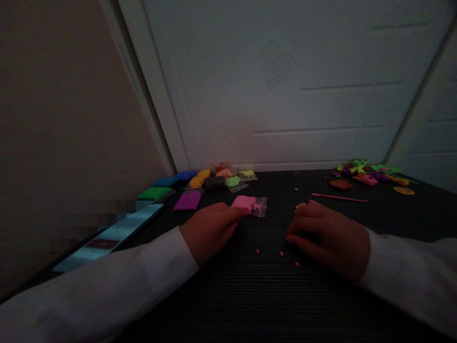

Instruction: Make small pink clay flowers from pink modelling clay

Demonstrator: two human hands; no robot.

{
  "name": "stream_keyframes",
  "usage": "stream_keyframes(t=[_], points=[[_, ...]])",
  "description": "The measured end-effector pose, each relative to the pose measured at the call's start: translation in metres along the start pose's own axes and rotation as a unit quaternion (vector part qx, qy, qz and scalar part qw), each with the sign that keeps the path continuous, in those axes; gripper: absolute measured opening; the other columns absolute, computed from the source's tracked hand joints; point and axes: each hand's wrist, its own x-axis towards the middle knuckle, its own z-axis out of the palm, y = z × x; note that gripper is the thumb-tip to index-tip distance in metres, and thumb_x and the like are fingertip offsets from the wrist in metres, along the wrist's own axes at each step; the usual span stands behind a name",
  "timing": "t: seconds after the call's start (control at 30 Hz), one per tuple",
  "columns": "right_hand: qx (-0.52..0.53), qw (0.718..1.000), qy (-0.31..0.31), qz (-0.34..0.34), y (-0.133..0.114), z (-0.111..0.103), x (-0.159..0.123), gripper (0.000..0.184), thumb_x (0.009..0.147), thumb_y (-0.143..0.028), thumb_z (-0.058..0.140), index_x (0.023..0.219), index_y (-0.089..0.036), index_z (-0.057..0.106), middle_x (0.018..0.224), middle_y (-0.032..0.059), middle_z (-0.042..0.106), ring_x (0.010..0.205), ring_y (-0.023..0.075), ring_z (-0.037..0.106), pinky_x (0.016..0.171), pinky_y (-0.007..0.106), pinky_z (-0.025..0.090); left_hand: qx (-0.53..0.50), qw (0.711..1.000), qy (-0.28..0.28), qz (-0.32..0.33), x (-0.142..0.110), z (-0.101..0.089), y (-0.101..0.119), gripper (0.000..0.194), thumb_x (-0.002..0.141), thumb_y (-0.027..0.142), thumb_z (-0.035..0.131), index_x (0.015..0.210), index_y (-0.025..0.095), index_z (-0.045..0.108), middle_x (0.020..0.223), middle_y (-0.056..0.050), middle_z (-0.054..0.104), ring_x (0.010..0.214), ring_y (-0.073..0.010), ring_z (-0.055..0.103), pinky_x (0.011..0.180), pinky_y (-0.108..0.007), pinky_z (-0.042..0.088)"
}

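Midway between the left and right edges of the black desk (250,300), a pink packet (243,203) lay flat, its clear end turned toward the right edge. The left hand (213,229) touched the packet's near side with its fingers; whether they pinched it or merely rested there, I could not tell. Well apart from it, the right hand (330,238) was curled low over the desk, a small green and pink piece (298,207) showing just beyond its fingers; I could not tell whether the hand held it. Three pink bits (282,254) lay between the hands, on the side toward the near edge. Beyond the right hand, a thin pinkish stick (339,197) lay roughly parallel to the far edge, with a reddish-brown piece (340,184) behind it. Bright-coloured pieces (366,179) crowded the far right corner, a yellow disc (403,190) nearby. Toward the far left corner lay more packets, among them a purple packet (187,200) and a green packet (156,193); a lit screen (143,219) lined the left edge.
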Motion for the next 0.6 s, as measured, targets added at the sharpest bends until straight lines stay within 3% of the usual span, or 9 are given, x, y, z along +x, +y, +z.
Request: stream_keyframes(t=[0.27, 0.43, 0.6], points=[[0.004, 1.0, -0.004, 0.024, -0.0023, 0.0008, 0.0014, 0.015, 0.072, -0.031, 0.055, 0.066, -0.017, 0.057, 0.072, 0.0033, 0.052, 0.07, 0.0162, 0.047, 0.064, 0.033, 0.037, -0.019, 1.0, 0.018, 0.017, -0.0025, 0.0004, 0.0043, 0.031, 0.078, 0.019, 0.042, 0.108, 0.017, 0.051, 0.1, -0.006, 0.057, 0.092, -0.0163, 0.052, 0.081, -0.03, 0.042], [0.01, 1.0, 0.001, 0.008, -0.0004, 0.0022, 0.0019, 0.009, 0.071, -0.025, 0.055, 0.073, -0.02, 0.061, 0.075, 0.0033, 0.054, 0.074, 0.0163, 0.048, 0.067, 0.033, 0.037, -0.01, 0.999, 0.015, 0.034, -0.0008, -0.0012, 0.0051, 0.024, 0.077, 0.016, 0.042, 0.098, 0.018, 0.055, 0.094, -0.005, 0.057, 0.09, -0.0173, 0.05, 0.079, -0.032, 0.043], [0.007, 1.0, -0.005, 0.002, -0.0026, -0.0003, 0.0009, 0.014, 0.071, -0.025, 0.054, 0.08, -0.021, 0.064, 0.075, 0.0033, 0.056, 0.074, 0.0164, 0.05, 0.07, 0.034, 0.037, -0.006, 0.999, 0.016, 0.049, 0.0005, -0.0007, 0.0033, 0.023, 0.077, 0.015, 0.042, 0.094, 0.017, 0.058, 0.093, -0.005, 0.057, 0.089, -0.0178, 0.048, 0.078, -0.032, 0.042]])
